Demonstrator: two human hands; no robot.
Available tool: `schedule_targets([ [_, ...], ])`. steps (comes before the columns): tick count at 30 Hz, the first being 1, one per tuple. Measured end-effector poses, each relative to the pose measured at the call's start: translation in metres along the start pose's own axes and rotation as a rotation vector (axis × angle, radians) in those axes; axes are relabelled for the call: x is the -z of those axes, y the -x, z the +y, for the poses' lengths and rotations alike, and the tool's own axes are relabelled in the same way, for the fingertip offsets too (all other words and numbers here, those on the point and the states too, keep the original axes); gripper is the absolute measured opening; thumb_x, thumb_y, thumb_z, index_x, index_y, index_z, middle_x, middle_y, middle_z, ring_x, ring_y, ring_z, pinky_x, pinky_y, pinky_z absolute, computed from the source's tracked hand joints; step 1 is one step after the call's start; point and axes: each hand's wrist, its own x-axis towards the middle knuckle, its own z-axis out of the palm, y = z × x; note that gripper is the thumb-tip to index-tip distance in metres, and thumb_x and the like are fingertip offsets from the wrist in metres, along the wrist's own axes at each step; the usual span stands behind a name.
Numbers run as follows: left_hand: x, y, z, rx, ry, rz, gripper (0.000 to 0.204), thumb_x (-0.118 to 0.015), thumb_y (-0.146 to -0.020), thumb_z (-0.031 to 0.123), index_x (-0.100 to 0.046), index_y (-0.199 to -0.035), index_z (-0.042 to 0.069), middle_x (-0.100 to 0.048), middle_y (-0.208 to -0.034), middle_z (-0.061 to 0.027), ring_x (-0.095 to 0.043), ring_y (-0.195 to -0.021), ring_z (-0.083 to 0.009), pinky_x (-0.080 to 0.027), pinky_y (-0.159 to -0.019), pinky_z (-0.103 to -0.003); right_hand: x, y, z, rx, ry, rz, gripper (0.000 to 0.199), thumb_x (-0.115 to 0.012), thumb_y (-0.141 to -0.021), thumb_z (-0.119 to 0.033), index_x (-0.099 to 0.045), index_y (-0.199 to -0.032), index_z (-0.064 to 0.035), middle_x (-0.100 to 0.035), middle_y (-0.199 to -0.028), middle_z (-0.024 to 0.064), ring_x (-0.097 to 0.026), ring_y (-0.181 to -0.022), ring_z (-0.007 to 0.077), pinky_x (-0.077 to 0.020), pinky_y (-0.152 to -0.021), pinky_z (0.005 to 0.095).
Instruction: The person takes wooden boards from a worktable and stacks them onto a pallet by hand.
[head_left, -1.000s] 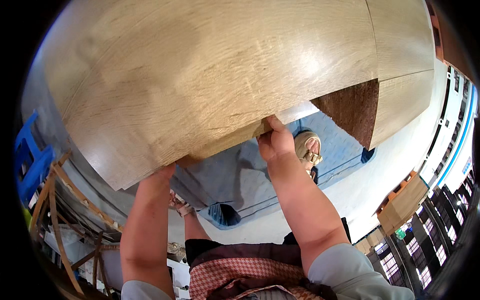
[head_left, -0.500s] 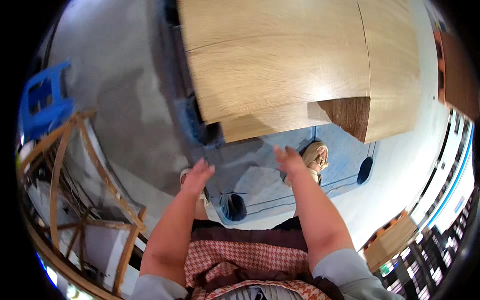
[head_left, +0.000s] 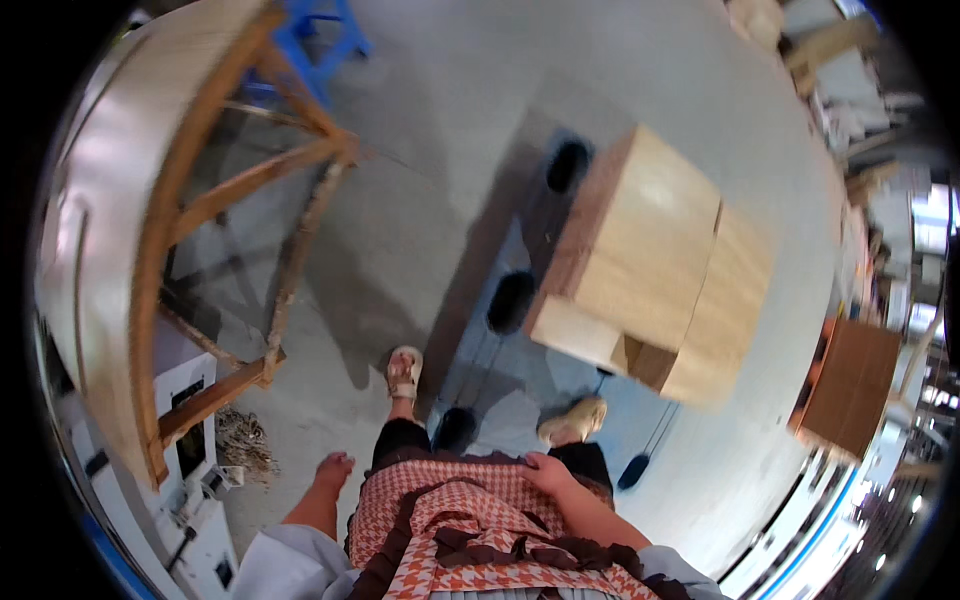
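Note:
My left hand hangs at my side with its fingers curled and nothing in it. At my waist, my right hand rests against the checked apron, also holding nothing. A stack of light wooden panels lies on a blue wheeled cart in front of my feet. Both hands are well apart from the panels.
A wooden frame table stands at the left, with a blue stool behind it. A white machine sits at the lower left. A brown board and shelving are at the right. Grey concrete floor lies all around.
Both hands have let go of the panel and dropped to my sides. The view has swung away, so the panel stack now lies farther off to the right.

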Motion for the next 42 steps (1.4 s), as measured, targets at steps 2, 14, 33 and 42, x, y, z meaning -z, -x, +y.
schedule_targets([
  [2, -0.02, 0.018, -0.045, -0.044, 0.192, 0.013, 0.052, -0.055, -0.073, 0.042, -0.055, -0.109, 0.005, -0.06, -0.101, -0.0112, -0.057, -0.093, -0.0253, -0.043, -0.083, -0.033, 0.028, 0.014, -0.045, 0.035, 0.121, 0.001, 0.048, -0.063, -0.072, -0.034, -0.054, -0.107, -0.0019, -0.059, -0.096, 0.0193, -0.056, -0.091, 0.0334, -0.0441, -0.078, 0.0368],
  [14, 0.078, 0.061, -0.104, -0.507, 0.225, 0.322, 0.045, -0.056, -0.076, 0.04, -0.055, -0.113, 0.014, -0.054, -0.113, -0.0135, -0.053, -0.102, -0.0261, -0.042, -0.086, -0.031, -0.012, 0.007, -0.276, 0.232, 0.441, -0.174, 0.059, -0.062, -0.075, -0.038, -0.048, -0.118, -0.0001, -0.054, -0.113, 0.0163, -0.052, -0.104, 0.0254, -0.0413, -0.087, 0.0313],
  [33, 0.217, 0.202, -0.148, -0.015, 1.108, 1.315, 0.056, -0.062, -0.072, 0.025, -0.043, -0.119, 0.001, -0.048, -0.117, -0.0191, -0.045, -0.109, -0.0316, -0.037, -0.091, -0.038, -0.077, -0.007, -0.653, 1.043, 0.339, -0.349, 0.029, -0.063, -0.078, -0.015, -0.056, -0.103, -0.0024, -0.06, -0.091, 0.0045, -0.055, -0.085, 0.0122, -0.0443, -0.076, 0.0255],
  [42, 0.326, 0.209, -0.082, 0.214, 0.782, 1.023, 0.093, -0.055, -0.068, 0.055, -0.012, -0.137, 0.008, -0.002, -0.144, -0.0144, 0.004, -0.132, -0.0328, -0.005, -0.105, -0.048, -0.015, -0.091, -0.748, 1.475, 0.967, 0.416, 0.055, -0.055, -0.076, -0.032, -0.041, -0.122, -0.0048, -0.04, -0.125, 0.0181, -0.034, -0.118, 0.0328, -0.0251, -0.099, 0.0438],
])
